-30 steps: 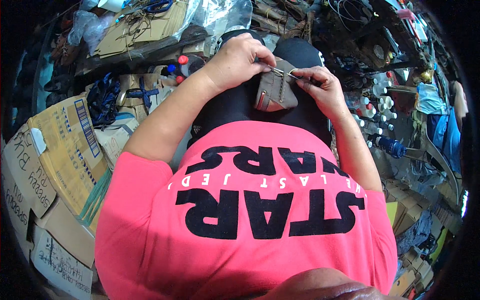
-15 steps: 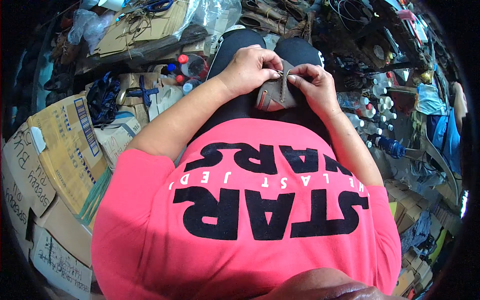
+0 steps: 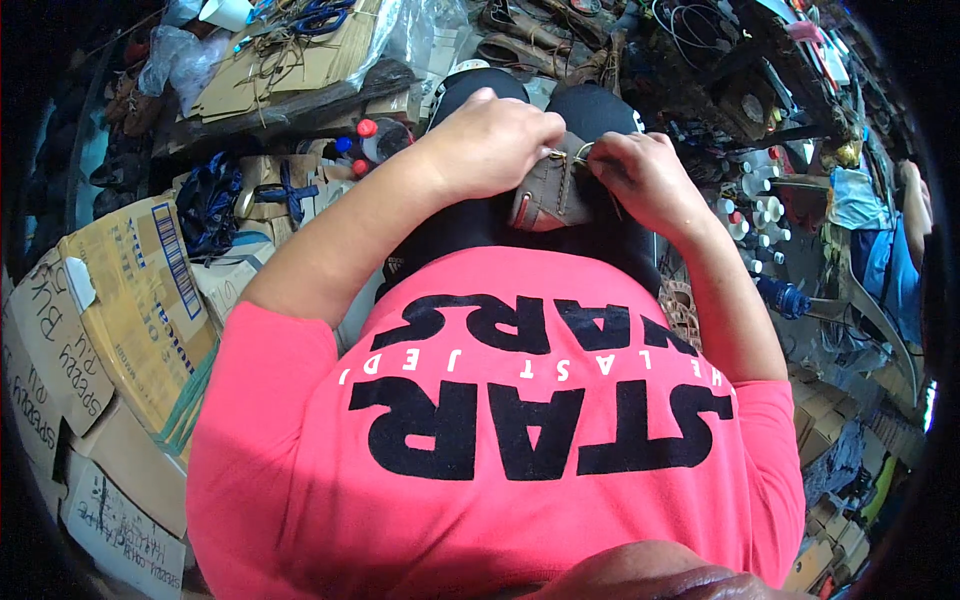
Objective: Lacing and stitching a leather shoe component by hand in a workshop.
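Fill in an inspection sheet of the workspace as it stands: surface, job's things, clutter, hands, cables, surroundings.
Surface: the person's black-trousered lap; whether the work rests on it or is held just above is unclear.
Job's things: grey-brown stitched piece with reddish trim; pale cord at its upper part.
Clutter: cardboard boxes at left; blue-handled scissors at upper left; bottles at right.
Left hand: fingers closed at the cord, grip partly hidden.
Right hand: fingertips pinching the cord.
Cables: thin loops at upper right, wire or cord unclear.
Surroundings: blue cloth at right; apparently another person's arm beside it.
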Demonstrator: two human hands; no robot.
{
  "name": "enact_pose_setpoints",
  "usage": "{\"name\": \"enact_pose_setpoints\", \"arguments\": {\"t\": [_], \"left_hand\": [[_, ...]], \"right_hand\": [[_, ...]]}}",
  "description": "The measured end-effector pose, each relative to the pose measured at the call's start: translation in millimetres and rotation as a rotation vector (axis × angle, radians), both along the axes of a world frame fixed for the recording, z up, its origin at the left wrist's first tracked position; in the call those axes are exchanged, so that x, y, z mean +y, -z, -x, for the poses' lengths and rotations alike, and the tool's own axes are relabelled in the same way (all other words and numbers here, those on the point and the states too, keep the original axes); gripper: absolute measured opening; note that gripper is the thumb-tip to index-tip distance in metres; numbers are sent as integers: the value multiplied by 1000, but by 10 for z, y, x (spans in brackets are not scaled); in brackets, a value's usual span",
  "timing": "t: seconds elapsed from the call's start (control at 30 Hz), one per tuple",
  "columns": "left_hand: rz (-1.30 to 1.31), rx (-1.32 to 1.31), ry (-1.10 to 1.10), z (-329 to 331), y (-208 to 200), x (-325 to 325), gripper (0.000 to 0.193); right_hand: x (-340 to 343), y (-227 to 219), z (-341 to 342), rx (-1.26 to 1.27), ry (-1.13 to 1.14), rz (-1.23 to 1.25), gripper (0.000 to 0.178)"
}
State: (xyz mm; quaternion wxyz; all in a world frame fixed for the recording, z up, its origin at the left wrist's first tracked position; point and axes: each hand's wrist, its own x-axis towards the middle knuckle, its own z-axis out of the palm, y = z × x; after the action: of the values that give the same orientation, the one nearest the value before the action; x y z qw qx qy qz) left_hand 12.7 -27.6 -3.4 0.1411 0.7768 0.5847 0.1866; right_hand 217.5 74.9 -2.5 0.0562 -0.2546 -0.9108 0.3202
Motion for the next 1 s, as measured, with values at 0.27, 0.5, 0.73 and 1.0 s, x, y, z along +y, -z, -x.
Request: {"name": "enact_pose_setpoints", "arguments": {"t": [0.27,0.5,0.73,1.0], "left_hand": [[-44,104,213,198,-34,-30,6],[161,-234,-261,1030,-176,-477,5],[49,-1567,-136,215,-339,-5,10],[45,-1748,-298,1595,154,-627,6]], "right_hand": [[41,33,-75,-54,-226,-311,6],[331,172,-765,90,406,426,11],[59,143,97,1026,296,1325,19],[676,373,-1302,892,665,1060,22]]}}
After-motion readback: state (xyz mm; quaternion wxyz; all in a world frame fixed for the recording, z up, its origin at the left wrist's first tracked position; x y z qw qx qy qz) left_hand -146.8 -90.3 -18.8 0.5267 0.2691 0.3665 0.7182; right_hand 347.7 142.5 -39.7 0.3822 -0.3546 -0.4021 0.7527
